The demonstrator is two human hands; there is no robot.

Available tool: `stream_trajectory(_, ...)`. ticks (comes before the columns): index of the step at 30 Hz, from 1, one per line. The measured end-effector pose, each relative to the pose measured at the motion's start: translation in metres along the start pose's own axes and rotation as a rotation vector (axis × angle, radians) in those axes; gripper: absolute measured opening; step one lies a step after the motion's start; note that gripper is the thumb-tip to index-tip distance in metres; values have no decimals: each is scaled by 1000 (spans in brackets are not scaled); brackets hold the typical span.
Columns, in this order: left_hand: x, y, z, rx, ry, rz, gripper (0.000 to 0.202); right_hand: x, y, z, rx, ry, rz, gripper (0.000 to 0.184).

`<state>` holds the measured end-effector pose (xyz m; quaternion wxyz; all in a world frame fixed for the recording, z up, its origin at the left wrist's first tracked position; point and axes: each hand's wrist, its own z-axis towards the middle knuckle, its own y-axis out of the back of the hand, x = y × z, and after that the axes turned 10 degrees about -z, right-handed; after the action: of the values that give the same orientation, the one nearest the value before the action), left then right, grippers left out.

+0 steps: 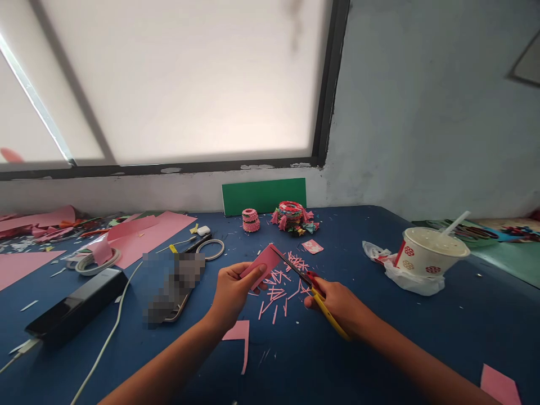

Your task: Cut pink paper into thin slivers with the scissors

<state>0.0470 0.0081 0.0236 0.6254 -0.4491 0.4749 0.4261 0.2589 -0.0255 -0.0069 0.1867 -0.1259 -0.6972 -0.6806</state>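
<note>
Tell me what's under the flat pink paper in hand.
Around the pink paper, thin pink paper strips lie on the dark blue tabletop. Fingertips of the left hand show past the paper's lower edge; the rest underneath is covered.

Open tabletop lay between the right hand and the cup; leftward, the phone and cord blocked passage.

A bright window (dark-framed) stands beside a grey wall.
</note>
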Motion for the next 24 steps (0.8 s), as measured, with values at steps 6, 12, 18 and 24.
stream_trajectory(6, 0, 2, 1, 10, -2, -13, 23, 1, 1, -1, -20, 2, -9, 33)
stream_trajectory(12, 0, 2, 1, 6, -4, -8, 24, -1, 1, -2, -38, 44, 1, 36)
stream_trajectory(18, -1, 2, 2, 15, -6, -1, 24, -2, 0, 1, -9, -3, -61, 37)
stream_trajectory(24, -1, 2, 0, 16, -3, 17, 23, 0, 1, 1, -15, 6, -72, 39)
